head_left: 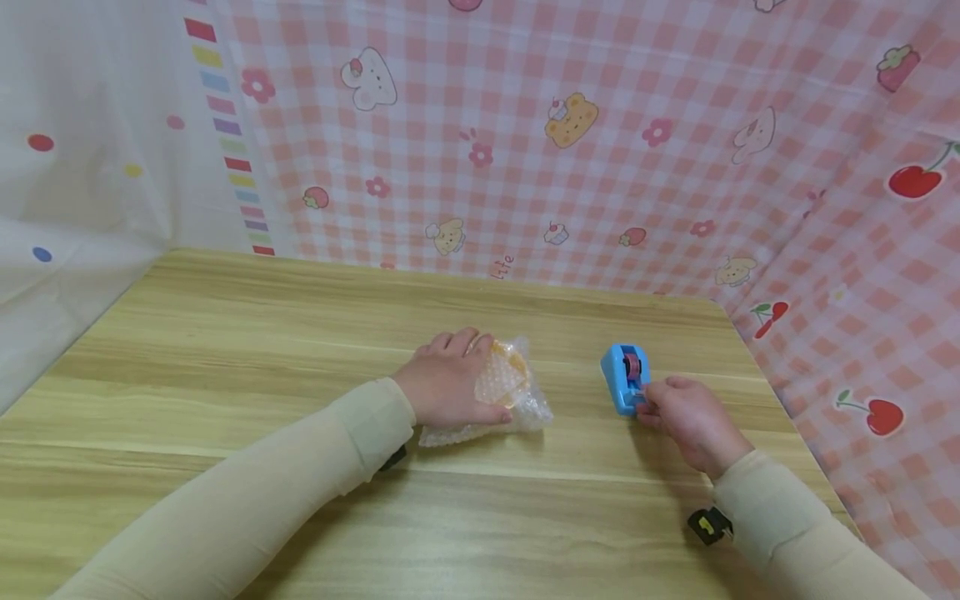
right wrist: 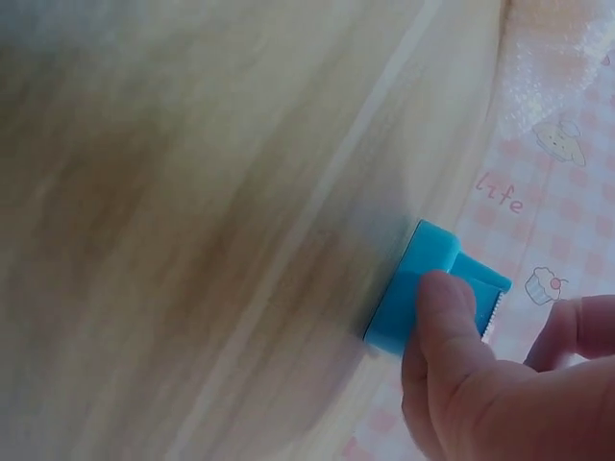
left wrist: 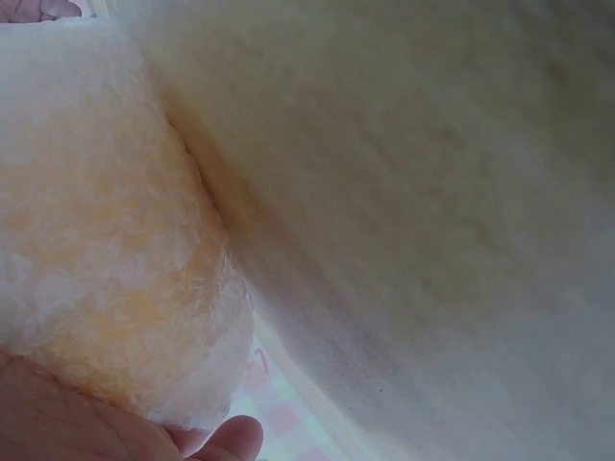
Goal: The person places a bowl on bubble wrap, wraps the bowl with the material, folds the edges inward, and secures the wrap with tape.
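Note:
A bubble-wrapped package [head_left: 501, 382] with something orange-yellow inside is on the wooden table, left of a blue tape dispenser [head_left: 619, 383]. My left hand [head_left: 446, 385] grips the package from above, fingers over its far left part and thumb along the near side. Close up in the left wrist view, the bubble wrap [left wrist: 106, 221] covers what the contents are. My right hand [head_left: 690, 421] holds the dispenser's front end. In the right wrist view the thumb lies on the blue body [right wrist: 408, 288], and a bent finger is apart from the toothed cutter. No strip of tape can be made out.
The wooden table [head_left: 262, 350] meets a pink checked cloth [head_left: 480, 125] at the back and right, and a pale cloth [head_left: 82, 167] at the left. Dark camera mounts are at both wrists; the right one [head_left: 708, 527] shows below the sleeve.

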Tool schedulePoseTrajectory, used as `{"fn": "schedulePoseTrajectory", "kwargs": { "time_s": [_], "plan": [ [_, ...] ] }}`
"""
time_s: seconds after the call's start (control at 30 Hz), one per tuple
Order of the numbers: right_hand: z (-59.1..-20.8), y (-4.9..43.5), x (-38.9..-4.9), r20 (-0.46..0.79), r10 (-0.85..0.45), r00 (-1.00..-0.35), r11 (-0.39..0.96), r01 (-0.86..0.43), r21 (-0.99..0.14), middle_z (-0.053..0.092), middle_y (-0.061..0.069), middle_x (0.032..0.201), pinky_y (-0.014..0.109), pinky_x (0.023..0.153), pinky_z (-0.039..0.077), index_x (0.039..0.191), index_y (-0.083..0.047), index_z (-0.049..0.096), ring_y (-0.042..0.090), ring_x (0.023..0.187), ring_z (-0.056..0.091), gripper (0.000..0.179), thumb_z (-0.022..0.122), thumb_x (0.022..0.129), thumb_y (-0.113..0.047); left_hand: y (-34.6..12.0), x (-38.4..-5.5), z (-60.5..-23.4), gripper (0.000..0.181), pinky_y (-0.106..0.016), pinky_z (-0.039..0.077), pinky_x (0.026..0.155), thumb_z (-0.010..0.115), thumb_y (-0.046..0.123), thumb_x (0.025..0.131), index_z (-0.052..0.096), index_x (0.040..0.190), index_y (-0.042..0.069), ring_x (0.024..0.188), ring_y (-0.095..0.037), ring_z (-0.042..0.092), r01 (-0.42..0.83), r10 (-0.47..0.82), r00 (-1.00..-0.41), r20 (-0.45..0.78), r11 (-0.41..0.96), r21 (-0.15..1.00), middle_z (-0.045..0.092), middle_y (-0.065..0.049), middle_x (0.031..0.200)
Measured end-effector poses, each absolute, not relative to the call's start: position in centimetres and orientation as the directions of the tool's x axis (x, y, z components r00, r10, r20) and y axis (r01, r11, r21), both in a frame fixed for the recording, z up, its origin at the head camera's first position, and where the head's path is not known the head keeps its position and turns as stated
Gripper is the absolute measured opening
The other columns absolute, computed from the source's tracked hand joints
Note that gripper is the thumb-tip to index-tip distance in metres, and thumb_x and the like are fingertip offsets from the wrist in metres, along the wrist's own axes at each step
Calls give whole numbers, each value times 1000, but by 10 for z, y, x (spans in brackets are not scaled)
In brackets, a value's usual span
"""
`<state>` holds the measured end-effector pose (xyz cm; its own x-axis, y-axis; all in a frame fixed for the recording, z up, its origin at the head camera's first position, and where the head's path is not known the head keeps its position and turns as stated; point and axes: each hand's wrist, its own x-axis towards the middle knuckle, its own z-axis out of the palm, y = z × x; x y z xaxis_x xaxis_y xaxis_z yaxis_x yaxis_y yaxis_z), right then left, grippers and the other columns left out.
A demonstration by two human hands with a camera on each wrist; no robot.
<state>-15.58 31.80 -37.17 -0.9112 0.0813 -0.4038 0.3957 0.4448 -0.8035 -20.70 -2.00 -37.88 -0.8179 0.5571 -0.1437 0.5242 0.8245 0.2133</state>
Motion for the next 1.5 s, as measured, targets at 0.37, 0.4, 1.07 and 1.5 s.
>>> {"fn": "schedulePoseTrajectory", "kwargs": {
  "time_s": [0.37, 0.4, 1.07, 1.5],
  "plan": [
    [-358, 323, -147, -406, 121, -906, 661, 378, -648, 62, 15, 107, 40, 87, 52, 102, 0, 59, 29, 102, 57, 38, 47, 111, -34, -20, -206, -378, 119, -60, 33, 124, 54, 87, 87, 18, 169, 9, 155, -41, 30, 521, 555, -820, -144, 826, 217, 22, -13, 174],
    [-358, 323, -146, -407, 126, -905, 675, 379, -633, 60, 13, 103, 37, 83, 50, 101, 0, 59, 28, 100, 55, 38, 47, 111, -35, -20, -206, -378, 119, -60, 33, 123, 54, 87, 86, 18, 169, 9, 155, -41, 30, 522, 555, -820, -142, 826, 213, 22, -13, 174],
    [-373, 336, -146, -549, 14, -836, 500, 481, -720, 66, 5, 95, 33, 78, 58, 103, 2, 65, 20, 86, 62, 41, 41, 113, -29, -19, -206, -379, 118, -60, 36, 122, 53, 87, 87, 20, 169, 9, 154, -41, 32, 524, 556, -821, -126, 823, 217, 24, -13, 172],
    [-375, 337, -146, -578, -8, -816, 481, 504, -717, 69, 4, 92, 33, 77, 59, 107, 1, 60, 19, 83, 62, 37, 40, 113, -29, -20, -206, -379, 119, -60, 36, 122, 52, 88, 86, 19, 169, 9, 153, -41, 33, 524, 555, -822, -127, 825, 211, 24, -13, 172]
  ]
}}
